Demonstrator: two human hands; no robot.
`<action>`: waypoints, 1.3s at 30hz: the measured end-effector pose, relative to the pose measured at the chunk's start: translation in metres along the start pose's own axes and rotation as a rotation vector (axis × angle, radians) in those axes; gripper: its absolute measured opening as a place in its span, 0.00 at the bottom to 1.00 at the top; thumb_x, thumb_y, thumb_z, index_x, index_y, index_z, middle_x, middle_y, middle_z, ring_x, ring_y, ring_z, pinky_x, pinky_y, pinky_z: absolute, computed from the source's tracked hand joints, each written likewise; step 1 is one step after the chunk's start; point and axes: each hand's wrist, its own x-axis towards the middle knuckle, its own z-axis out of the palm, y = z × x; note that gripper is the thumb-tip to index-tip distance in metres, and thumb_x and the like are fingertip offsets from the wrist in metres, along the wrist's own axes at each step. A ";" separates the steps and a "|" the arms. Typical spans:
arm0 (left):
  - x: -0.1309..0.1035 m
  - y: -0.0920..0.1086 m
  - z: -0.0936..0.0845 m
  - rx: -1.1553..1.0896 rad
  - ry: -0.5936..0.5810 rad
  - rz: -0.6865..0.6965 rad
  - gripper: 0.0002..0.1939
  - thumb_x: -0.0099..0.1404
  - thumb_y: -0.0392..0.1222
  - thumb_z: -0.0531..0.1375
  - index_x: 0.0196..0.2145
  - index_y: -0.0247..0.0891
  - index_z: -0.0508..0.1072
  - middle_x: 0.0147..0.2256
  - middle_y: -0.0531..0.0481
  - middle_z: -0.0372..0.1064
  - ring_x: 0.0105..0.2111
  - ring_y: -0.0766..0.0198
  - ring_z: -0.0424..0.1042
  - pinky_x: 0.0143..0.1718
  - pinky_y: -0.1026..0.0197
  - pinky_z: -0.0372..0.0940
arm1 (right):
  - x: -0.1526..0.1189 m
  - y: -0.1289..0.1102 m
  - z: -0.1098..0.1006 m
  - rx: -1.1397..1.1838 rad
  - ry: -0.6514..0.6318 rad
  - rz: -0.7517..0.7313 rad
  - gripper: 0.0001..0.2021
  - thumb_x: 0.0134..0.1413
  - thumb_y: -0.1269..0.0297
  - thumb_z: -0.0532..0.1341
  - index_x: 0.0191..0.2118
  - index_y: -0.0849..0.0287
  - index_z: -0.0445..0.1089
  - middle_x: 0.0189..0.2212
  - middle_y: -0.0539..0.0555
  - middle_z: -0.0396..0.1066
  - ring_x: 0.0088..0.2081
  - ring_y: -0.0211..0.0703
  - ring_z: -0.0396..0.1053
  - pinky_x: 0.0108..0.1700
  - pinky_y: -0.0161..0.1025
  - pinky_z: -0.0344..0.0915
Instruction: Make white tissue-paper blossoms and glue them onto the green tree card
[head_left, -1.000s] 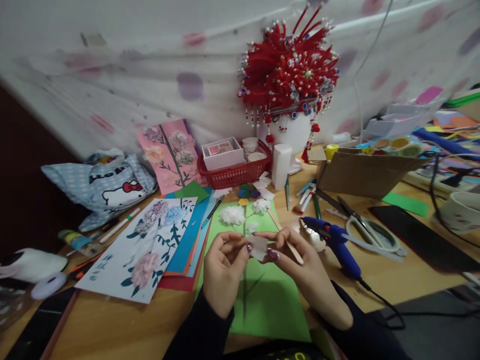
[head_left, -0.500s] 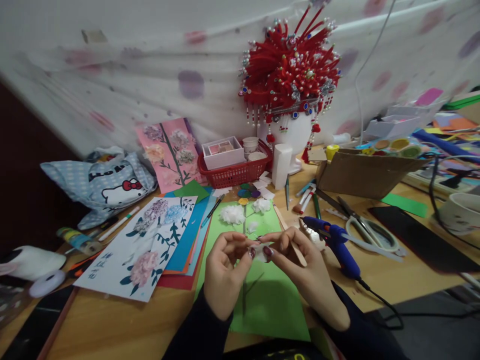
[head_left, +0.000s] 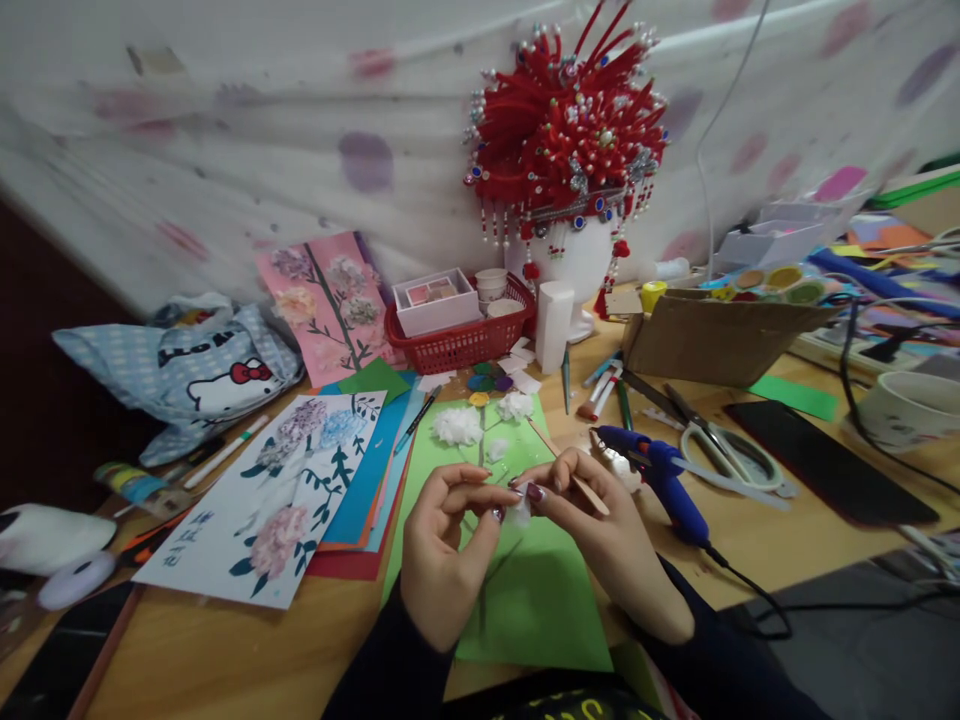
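Observation:
A small crumpled piece of white tissue paper (head_left: 522, 512) is pinched between the thumb and fingers of my right hand (head_left: 611, 535). A flat wooden stick (head_left: 591, 497) also lies in that hand, tucked under its curled fingers. My left hand (head_left: 450, 545) is beside it, a fingertip touching the paper, its thumb a little apart from it. Below both hands lies a green sheet (head_left: 540, 610) with a dark painted stem (head_left: 481, 610). White ruffled paper flowers (head_left: 457, 427) sit on its upper part, with a smaller white tuft (head_left: 497, 450) nearer my fingers.
To the right lie a blue glue gun (head_left: 664, 480) with its cord, scissors (head_left: 724, 450) and a black phone (head_left: 825, 465). A flower picture (head_left: 225, 500) covers coloured sheets at left. Behind stand a red basket (head_left: 457, 350), a cardboard box (head_left: 720, 340) and a red beaded headdress (head_left: 570, 140).
My left thumb has drawn away from the tissue paper, which now hangs from my right fingers. The whole view has shifted slightly, so things appear further left.

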 end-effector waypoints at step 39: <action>0.005 -0.004 0.016 -0.209 -0.016 -0.231 0.10 0.52 0.41 0.66 0.29 0.33 0.72 0.27 0.49 0.73 0.30 0.67 0.72 0.33 0.68 0.66 | -0.014 0.009 0.001 -0.510 0.016 -0.574 0.13 0.53 0.75 0.60 0.28 0.55 0.53 0.37 0.52 0.75 0.39 0.42 0.70 0.42 0.41 0.66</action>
